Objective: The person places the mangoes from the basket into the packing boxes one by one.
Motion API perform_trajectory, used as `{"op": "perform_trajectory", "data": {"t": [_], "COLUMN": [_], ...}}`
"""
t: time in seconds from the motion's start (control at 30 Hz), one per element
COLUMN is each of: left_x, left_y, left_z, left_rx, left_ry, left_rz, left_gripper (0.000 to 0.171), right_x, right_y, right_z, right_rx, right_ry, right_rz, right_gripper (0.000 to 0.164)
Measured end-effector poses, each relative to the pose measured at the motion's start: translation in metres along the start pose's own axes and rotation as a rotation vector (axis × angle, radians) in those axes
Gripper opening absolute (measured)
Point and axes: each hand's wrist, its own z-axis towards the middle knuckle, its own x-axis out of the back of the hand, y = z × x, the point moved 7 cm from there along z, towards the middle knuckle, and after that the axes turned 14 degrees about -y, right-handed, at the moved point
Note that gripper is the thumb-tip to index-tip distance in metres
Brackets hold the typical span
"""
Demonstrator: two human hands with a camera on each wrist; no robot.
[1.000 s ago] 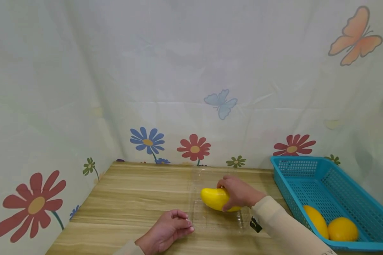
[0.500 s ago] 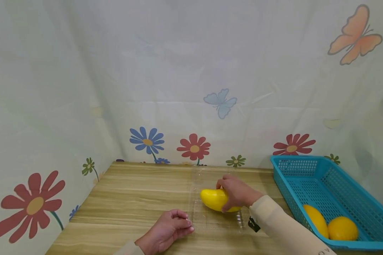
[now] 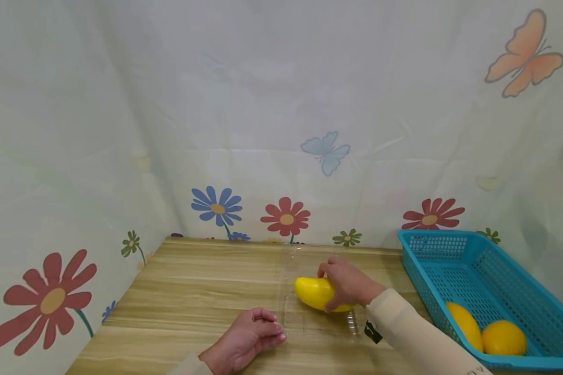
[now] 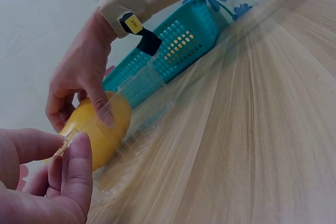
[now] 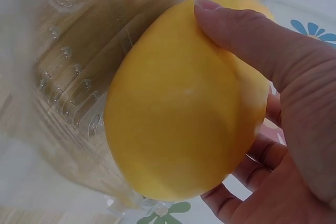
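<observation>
A yellow mango [image 3: 315,292] lies over a clear plastic container [image 3: 305,328] on the wooden table. My right hand [image 3: 349,283] grips it from above, thumb on the near side and fingers curled on the far side. In the right wrist view the mango [image 5: 178,103] fills the middle, with the thumb pressed on its surface. My left hand [image 3: 246,338] pinches the container's left near edge between thumb and fingers, as the left wrist view shows. The container's see-through walls make its outline hard to follow.
To the right stands a blue perforated basket [image 3: 478,359] holding a yellow-orange fruit [image 3: 463,325] and a rounder orange one [image 3: 504,337]. Behind the table [image 3: 206,281] hangs a pale curtain [image 3: 262,104] printed with flowers and butterflies.
</observation>
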Motion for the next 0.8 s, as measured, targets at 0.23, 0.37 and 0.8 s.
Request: {"op": "perform_trajectory", "data": {"t": [0.23,0.37,0.8], "left_x": [-0.0006,-0.0014,-0.0031], "left_y": [0.0004,0.0012,0.0029], "left_z": [-0.0001,-0.0001,-0.0008], "left_rx": [-0.001,-0.007,-0.017], "left_ry": [-0.002,-0.005,-0.008], "left_rz": [-0.001,-0.003,0.0], "left_gripper": [0.017,0.017,0.018], "right_x": [0.0,0.0001,0.0028], "right_y": [0.0019,0.0023,0.0015], "right_z": [-0.0007,-0.0008,-0.0034], "right_rx": [-0.009,-0.012,-0.007], "right_ry": [0.0,-0.004,-0.003], "right_rz": [0.028,0.042,0.044], "right_gripper": [0.063,0.063,0.065]}}
